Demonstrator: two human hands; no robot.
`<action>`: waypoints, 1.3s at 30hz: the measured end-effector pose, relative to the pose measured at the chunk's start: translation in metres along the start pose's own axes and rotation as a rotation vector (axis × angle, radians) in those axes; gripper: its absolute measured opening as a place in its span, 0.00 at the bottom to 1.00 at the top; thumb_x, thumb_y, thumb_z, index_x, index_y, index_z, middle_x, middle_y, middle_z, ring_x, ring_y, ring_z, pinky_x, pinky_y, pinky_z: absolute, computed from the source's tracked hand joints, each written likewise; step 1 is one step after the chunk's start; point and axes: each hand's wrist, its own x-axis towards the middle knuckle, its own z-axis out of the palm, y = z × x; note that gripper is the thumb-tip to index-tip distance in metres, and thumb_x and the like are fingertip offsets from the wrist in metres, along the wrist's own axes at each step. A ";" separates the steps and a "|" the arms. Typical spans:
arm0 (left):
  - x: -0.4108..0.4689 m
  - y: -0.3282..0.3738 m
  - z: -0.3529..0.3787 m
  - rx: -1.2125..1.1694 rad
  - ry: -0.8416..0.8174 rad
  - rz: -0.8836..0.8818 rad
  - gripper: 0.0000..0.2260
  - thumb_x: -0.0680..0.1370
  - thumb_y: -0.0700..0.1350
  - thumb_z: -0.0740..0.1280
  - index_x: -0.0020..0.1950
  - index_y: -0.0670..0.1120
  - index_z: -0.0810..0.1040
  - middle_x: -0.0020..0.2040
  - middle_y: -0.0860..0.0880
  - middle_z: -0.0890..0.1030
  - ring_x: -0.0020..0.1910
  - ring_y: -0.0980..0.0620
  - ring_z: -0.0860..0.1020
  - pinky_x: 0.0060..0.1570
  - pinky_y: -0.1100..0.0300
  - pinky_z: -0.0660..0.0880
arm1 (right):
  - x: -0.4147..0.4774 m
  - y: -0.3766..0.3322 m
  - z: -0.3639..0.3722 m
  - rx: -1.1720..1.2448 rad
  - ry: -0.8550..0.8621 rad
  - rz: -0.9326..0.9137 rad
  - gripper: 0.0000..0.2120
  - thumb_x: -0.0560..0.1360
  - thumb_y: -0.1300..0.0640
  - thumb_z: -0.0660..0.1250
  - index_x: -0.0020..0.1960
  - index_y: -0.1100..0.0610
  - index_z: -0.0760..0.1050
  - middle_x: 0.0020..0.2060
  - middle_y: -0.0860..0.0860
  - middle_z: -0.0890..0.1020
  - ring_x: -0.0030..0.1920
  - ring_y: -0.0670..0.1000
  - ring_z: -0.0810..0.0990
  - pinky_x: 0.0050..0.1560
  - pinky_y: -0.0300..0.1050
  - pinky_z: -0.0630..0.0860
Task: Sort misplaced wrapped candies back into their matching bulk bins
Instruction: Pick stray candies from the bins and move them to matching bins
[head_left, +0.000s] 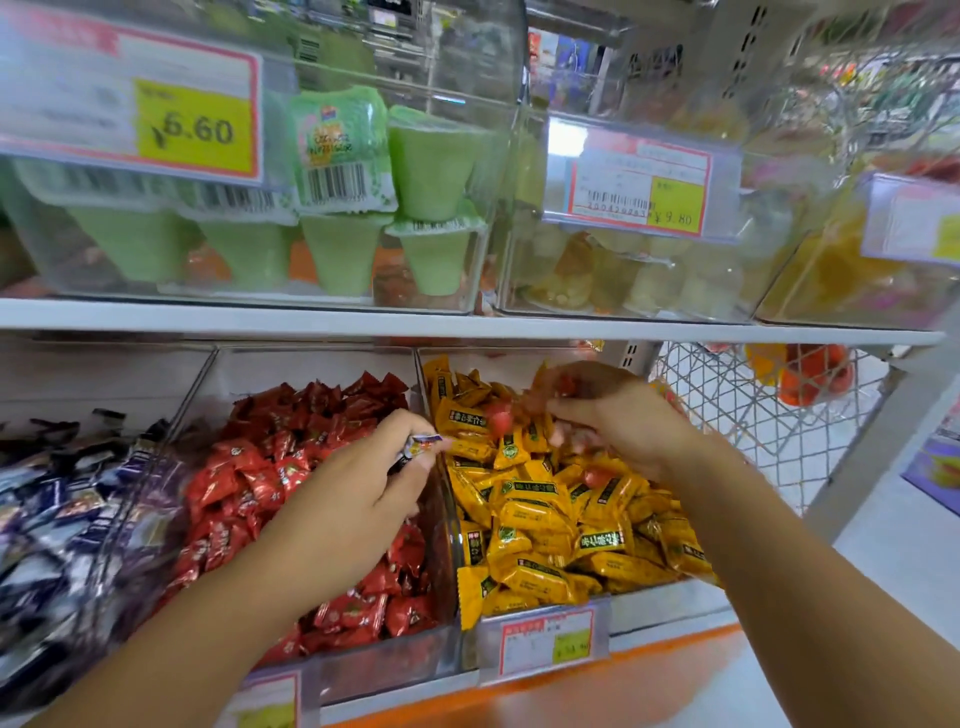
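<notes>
Wrapped candy pinched in left hand, over red-candy bin.
Right hand blurred above yellow-candy bin; grip cannot be told. Red candy beside its fingertips.

We note three clear bins on the lower shelf: dark blue candies at left, red candies in the middle, yellow candies at right. Our left hand hovers over the red bin's right edge, thumb and fingers pinching a small white-and-blue wrapped candy just beside the divider. Our right hand is over the yellow candies, motion-blurred. We see reddish pieces at its fingertips but cannot tell whether it grips any. On the upper shelf, green jelly cups sit behind a 6.60 price tag. A 9.80 tag marks the neighbouring bin. A wire basket stands at right.
</notes>
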 end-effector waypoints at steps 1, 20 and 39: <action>-0.002 -0.001 -0.003 0.002 0.015 -0.009 0.07 0.81 0.51 0.56 0.55 0.57 0.72 0.38 0.51 0.79 0.24 0.63 0.71 0.23 0.69 0.63 | -0.001 0.002 0.004 0.022 -0.017 0.000 0.11 0.77 0.68 0.64 0.59 0.62 0.73 0.46 0.60 0.83 0.29 0.50 0.75 0.25 0.38 0.69; -0.020 -0.008 -0.034 0.056 -0.038 -0.097 0.06 0.82 0.49 0.57 0.50 0.56 0.73 0.40 0.72 0.76 0.32 0.67 0.76 0.29 0.69 0.68 | 0.017 -0.021 0.064 -1.015 -0.257 -0.104 0.14 0.77 0.46 0.66 0.60 0.48 0.77 0.55 0.47 0.79 0.54 0.48 0.76 0.52 0.42 0.74; -0.017 -0.008 -0.035 0.039 -0.133 -0.098 0.06 0.82 0.50 0.58 0.50 0.55 0.74 0.34 0.72 0.77 0.25 0.67 0.73 0.23 0.71 0.65 | -0.036 -0.024 0.011 -0.939 0.023 0.122 0.15 0.75 0.52 0.69 0.61 0.49 0.78 0.52 0.46 0.81 0.47 0.44 0.77 0.46 0.37 0.69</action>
